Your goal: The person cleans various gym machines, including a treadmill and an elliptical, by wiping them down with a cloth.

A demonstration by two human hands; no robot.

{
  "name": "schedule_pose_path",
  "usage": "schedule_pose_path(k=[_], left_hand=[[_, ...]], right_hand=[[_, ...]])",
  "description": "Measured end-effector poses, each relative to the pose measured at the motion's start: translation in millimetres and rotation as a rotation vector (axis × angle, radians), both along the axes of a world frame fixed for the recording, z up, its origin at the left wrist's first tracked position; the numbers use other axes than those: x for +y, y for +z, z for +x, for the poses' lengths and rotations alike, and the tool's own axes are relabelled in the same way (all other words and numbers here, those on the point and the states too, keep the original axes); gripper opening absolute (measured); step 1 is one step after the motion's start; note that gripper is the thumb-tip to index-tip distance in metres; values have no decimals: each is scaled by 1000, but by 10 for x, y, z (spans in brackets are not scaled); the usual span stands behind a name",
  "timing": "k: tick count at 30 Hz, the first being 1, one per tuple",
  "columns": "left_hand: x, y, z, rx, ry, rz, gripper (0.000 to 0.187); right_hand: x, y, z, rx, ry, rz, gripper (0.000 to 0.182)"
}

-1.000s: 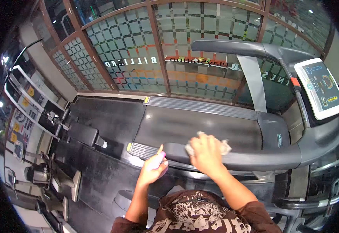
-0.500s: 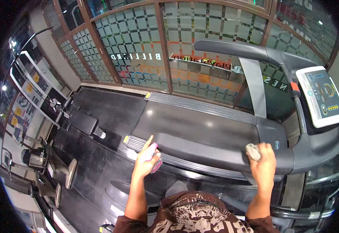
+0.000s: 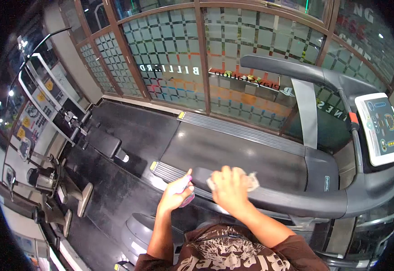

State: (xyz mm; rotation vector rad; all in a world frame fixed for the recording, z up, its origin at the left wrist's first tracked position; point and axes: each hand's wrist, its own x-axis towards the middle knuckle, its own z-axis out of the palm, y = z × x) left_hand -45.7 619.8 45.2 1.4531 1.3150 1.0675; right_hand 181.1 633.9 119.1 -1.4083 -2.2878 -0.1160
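My left hand is closed around a small spray bottle with a pink and white top, mostly hidden by the fingers. A crumpled pale cloth is gripped in my right hand, which presses it onto the near padded handrail of a treadmill, close to the rail's rear end. Both hands are near each other, with the bottle just left of the cloth. At the right stands the treadmill's console.
Frosted windows in brown frames run along the treadmill's far side. A weight bench and exercise machines stand to the left on the black floor. A rounded grey machine part is close beside my left forearm.
My right hand has swept left along the handrail with the cloth, from near the front toward its rear end. My left hand still holds the bottle. The view has shifted slightly.
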Motion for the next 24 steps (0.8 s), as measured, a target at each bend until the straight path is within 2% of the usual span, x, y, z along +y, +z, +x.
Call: schedule_pose_path(k=[1, 4, 5, 8, 10, 12, 14, 19, 20, 22, 23, 24], left_hand=[[18, -9, -41, -6, -15, -21, 48], [85, 53, -113, -21, -54, -20, 47], [97, 18, -153, -29, -69, -26, 47], [99, -100, -205, -73, -109, 28, 49], [137, -88, -220, -68, -130, 49, 52], [134, -16, -211, -29, -145, 14, 58], [146, -59, -237, -3, -167, 39, 60], [162, -82, -268, -55, -175, -1, 60], [168, -89, -278, -44, -189, 23, 59], [181, -107, -293, -20, -212, 69, 57], [161, -69, -284, -52, -189, 13, 29], [161, -64, -274, -75, -188, 19, 28]], right_hand=[[89, -59, -177, 42, 29, 50, 34], [237, -5, -303, 114, 118, -24, 35], [226, 29, -231, 183, 146, -53, 38], [22, 191, 180, 149, 134, -54, 44], [-149, 234, 563, 220, -5, -185, 50], [-301, 324, 892, 267, -80, -98, 53], [-450, 525, 1040, 91, -185, 28, 53], [-422, 114, 952, 164, 23, -84, 48], [-412, 122, 823, 203, 54, -77, 51], [-286, -14, 677, 112, 35, -11, 52], [-236, -32, 609, 114, 50, -24, 52], [-152, -19, 543, 115, 66, -37, 52]])
